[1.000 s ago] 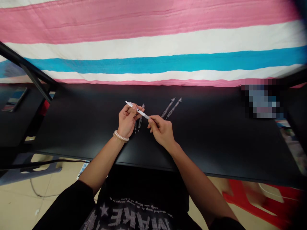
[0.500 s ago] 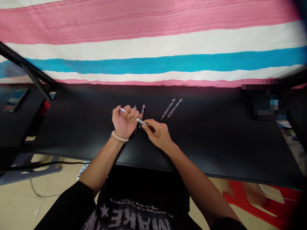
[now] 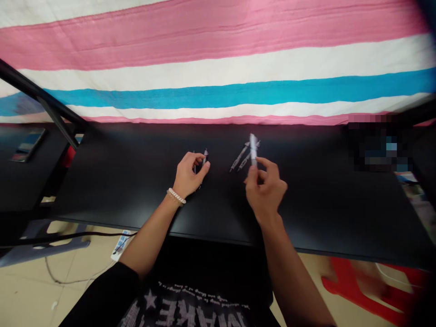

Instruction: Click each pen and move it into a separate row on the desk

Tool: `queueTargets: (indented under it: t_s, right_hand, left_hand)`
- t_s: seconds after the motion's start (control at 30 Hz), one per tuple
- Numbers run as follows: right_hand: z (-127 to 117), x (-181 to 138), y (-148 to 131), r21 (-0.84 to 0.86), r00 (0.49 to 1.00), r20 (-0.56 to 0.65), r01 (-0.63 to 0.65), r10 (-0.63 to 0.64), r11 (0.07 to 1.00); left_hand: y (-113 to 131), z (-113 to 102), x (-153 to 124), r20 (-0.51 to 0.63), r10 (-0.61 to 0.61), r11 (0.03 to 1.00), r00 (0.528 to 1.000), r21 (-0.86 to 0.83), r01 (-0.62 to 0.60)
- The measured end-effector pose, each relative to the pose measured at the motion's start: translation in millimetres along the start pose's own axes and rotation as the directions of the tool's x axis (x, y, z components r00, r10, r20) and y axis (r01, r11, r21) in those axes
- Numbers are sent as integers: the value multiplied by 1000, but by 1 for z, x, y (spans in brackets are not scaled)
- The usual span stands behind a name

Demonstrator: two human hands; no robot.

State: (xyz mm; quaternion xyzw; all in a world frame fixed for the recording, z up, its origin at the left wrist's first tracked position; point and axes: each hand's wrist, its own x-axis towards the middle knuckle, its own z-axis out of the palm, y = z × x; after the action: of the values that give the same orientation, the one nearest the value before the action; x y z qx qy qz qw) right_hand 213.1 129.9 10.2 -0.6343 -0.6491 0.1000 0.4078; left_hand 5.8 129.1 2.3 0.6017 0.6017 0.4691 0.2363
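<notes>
My right hand is raised above the table, thumb and fingers pinched round the lower end of a slim white pen. The pen points up and away from me and is blurred by motion. Behind it two grey-and-black pens lie side by side, slanting, partly covered by the white one. Over to the left, my left hand curls down over two more pens, thumb and forefinger closed about the upper part of the right-hand pen. My fingers hide most of both.
The black table stretches wide in front of me, with a striped cloth hanging behind. A pixelated patch covers the far right corner. A red stool and a white power strip are below the table's front edge.
My hands have moved apart. The right swung right with the white pen; the left turned from palm up to palm down over the left pens. The small white piece has left my left fingers.
</notes>
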Motion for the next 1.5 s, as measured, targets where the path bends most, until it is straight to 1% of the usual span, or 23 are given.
queueTargets:
  t_s: [0.07,0.1,0.17,0.23,0.3,0.33,0.47,0.57,0.63,0.73,0.87,0.93,1.03,1.1,1.13,1.2,1.23,1.3,1.33,1.37,1.43,1.5]
  right_hand:
    - [-7,-2,11,-147,997,-63,-53,44,988]
    - [-8,-3,16,-206,997,-55,-71,61,976]
    - [-6,-5,23,-283,995,20,-90,99,955]
    - [-2,-5,27,-294,985,118,-90,130,951]
    - [2,-4,26,-253,976,175,-84,131,964]
    - [4,-3,24,-221,976,181,-76,118,972]
    - [7,-6,12,-54,989,143,-40,48,998]
    - [12,-11,1,71,976,220,-19,3,997]
    - [16,-13,-4,95,963,264,25,-50,995]
    - [20,-17,-7,102,942,289,148,-171,984]
    - [24,-24,-6,150,886,328,295,-329,944]
    - [25,-26,-4,166,862,344,334,-372,928]
    - [27,-28,-3,177,845,360,356,-397,918]
    - [26,-28,-3,200,849,371,324,-377,925]
    - [26,-28,-4,220,858,376,285,-350,933]
    - [25,-26,-9,302,871,408,152,-272,941]
    - [25,-25,-12,359,867,440,69,-234,931]
    - [26,-22,-19,483,836,514,-94,-194,871]
    - [27,-19,-23,540,813,550,-171,-192,824]
    - [30,-17,-26,587,788,583,-243,-195,772]
    - [36,-12,-32,647,744,638,-378,-199,662]
    - [43,-7,-34,670,721,666,-464,-191,579]
  left_hand:
    - [-4,1,-2,68,45,983,997,174,-56]
    - [-5,1,-3,85,48,971,995,231,-67]
    - [-6,3,-3,98,45,954,994,291,-72]
    - [-8,4,-3,111,61,950,992,299,-92]
    - [-9,5,-2,128,91,947,988,296,-125]
    - [-10,4,-2,131,100,945,986,296,-135]
    - [-11,0,-1,88,72,963,994,253,-92]
    - [-10,-1,-1,95,66,964,993,252,-88]
    - [-9,-1,-1,103,75,952,992,287,-102]
    - [-7,1,-1,97,69,948,993,304,-96]
    - [-5,1,-1,130,54,936,990,339,-95]
    - [-4,1,-2,160,31,909,987,406,-94]
    - [-2,0,-2,186,3,874,983,477,-93]
    - [0,-2,-1,179,-22,910,984,412,-55]
    - [0,-3,0,166,-39,943,985,331,-18]
    - [1,-5,2,127,-90,994,988,73,81]
    - [1,-5,3,110,-125,987,986,-84,134]
    - [2,-4,4,104,-194,906,976,-363,219]
    - [3,-3,4,114,-216,850,970,-466,244]
    - [4,-1,3,127,-226,802,966,-539,258]
    - [5,1,2,145,-222,738,964,-621,263]
    - [6,2,1,150,-212,697,966,-669,257]
